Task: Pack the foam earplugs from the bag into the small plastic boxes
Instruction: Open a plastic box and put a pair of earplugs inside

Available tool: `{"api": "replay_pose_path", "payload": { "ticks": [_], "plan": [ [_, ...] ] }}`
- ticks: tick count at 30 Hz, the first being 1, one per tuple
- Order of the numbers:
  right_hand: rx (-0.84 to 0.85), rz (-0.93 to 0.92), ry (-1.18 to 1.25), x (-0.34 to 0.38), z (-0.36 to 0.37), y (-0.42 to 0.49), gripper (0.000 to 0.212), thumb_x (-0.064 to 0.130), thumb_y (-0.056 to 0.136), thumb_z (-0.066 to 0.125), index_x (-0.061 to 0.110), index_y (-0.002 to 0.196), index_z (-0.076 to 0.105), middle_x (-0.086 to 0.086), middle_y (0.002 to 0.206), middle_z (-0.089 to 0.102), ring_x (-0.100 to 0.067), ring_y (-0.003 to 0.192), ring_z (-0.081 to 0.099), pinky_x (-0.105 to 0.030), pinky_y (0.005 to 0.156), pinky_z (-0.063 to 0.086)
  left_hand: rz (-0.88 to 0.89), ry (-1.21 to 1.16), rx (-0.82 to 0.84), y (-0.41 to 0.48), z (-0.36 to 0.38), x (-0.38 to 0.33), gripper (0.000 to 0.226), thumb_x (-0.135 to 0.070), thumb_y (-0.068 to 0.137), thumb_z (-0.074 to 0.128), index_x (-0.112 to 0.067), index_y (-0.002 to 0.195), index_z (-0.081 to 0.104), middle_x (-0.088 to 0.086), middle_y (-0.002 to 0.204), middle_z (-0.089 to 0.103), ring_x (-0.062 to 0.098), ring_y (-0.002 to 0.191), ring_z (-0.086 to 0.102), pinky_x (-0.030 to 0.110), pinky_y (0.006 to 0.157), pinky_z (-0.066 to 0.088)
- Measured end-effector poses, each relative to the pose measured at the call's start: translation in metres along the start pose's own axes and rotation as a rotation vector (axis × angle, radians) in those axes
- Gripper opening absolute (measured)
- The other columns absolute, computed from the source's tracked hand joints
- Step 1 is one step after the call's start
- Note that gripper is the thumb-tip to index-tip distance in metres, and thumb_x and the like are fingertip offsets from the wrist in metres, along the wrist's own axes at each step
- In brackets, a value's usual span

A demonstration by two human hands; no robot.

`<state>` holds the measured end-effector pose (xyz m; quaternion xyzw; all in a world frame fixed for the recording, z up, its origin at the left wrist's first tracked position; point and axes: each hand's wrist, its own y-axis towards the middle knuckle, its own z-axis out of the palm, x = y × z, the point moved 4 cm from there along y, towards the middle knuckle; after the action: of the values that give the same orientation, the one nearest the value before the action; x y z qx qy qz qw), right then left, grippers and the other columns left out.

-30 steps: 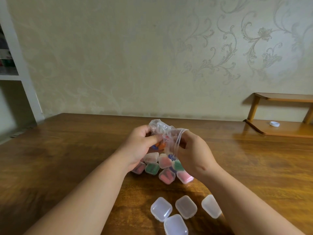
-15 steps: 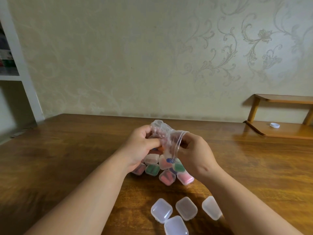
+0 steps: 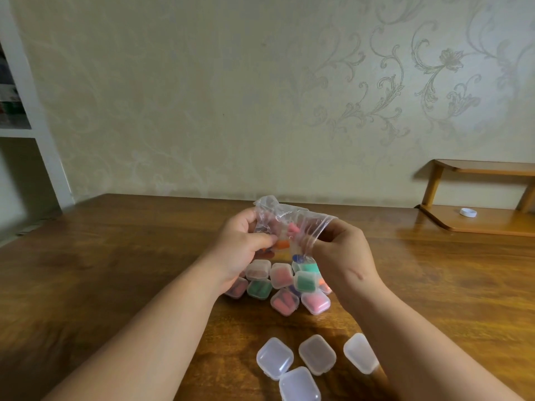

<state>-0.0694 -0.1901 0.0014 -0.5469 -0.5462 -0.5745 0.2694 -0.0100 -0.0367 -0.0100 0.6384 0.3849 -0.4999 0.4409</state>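
Note:
A clear plastic bag with coloured foam earplugs inside is held up over the table between both hands. My left hand grips its left side, thumb pressed on the front. My right hand pinches the right edge of the bag's mouth. Below the bag lies a cluster of several small closed boxes filled with pink, green and red earplugs. Nearer to me, several empty translucent boxes lie shut on the wood; my right forearm partly covers one.
The wooden table reaches back to a papered wall. A low wooden shelf at the right rear carries a small white cap. A white bookcase stands at the left edge.
The bag's mouth has been pulled wider between my hands, and the bag now sits spread out flatter. A pink earplug shows higher inside it.

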Motion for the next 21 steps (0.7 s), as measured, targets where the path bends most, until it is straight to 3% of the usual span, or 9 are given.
{"api": "replay_pose_path", "payload": {
  "ticks": [3, 6, 13, 17, 21],
  "plan": [
    [-0.023, -0.033, -0.150, -0.001, -0.001, 0.001, 0.022, 0.021, 0.090, 0.068, 0.041, 0.085, 0.061, 0.022, 0.079, 0.064, 0.001, 0.074, 0.063, -0.009, 0.051, 0.048, 0.029, 0.068, -0.019, 0.000, 0.000, -0.001, 0.029, -0.002, 0.091, 0.066, -0.027, 0.105, 0.070, -0.004, 0.107, 0.075, 0.017, 0.105, 0.069, 0.035, 0.088, 0.056],
    [-0.049, -0.053, -0.293, -0.005, -0.003, 0.004, 0.018, 0.018, 0.092, 0.062, 0.030, 0.104, 0.066, 0.017, 0.085, 0.064, 0.001, 0.076, 0.061, -0.008, 0.050, 0.044, 0.054, 0.079, -0.011, -0.001, 0.001, -0.004, 0.031, 0.002, 0.091, 0.064, -0.025, 0.105, 0.069, -0.005, 0.104, 0.075, 0.013, 0.101, 0.070, 0.029, 0.085, 0.057],
    [0.040, -0.067, -0.339, -0.008, 0.001, 0.007, 0.021, 0.014, 0.088, 0.067, 0.032, 0.099, 0.063, 0.018, 0.082, 0.063, 0.004, 0.073, 0.060, -0.005, 0.049, 0.043, 0.038, 0.118, 0.005, -0.003, 0.002, -0.003, 0.027, 0.000, 0.091, 0.066, -0.024, 0.104, 0.069, -0.008, 0.101, 0.076, 0.010, 0.098, 0.071, 0.029, 0.085, 0.057],
    [0.014, -0.071, -0.418, -0.009, 0.001, 0.006, 0.016, 0.013, 0.091, 0.060, 0.029, 0.096, 0.059, 0.012, 0.080, 0.065, -0.003, 0.068, 0.063, -0.013, 0.049, 0.049, 0.037, 0.125, 0.010, -0.002, 0.003, -0.002, 0.027, -0.001, 0.092, 0.065, -0.022, 0.107, 0.070, -0.007, 0.103, 0.076, 0.012, 0.100, 0.071, 0.034, 0.088, 0.058],
    [-0.068, -0.063, -0.415, -0.012, -0.001, 0.008, 0.019, 0.016, 0.091, 0.059, 0.024, 0.108, 0.060, 0.008, 0.093, 0.066, -0.009, 0.082, 0.064, -0.029, 0.068, 0.060, 0.034, 0.127, -0.019, -0.001, 0.001, -0.002, 0.027, -0.003, 0.092, 0.066, -0.025, 0.108, 0.069, -0.007, 0.104, 0.075, 0.013, 0.101, 0.071, 0.033, 0.087, 0.059]
  ]
}}
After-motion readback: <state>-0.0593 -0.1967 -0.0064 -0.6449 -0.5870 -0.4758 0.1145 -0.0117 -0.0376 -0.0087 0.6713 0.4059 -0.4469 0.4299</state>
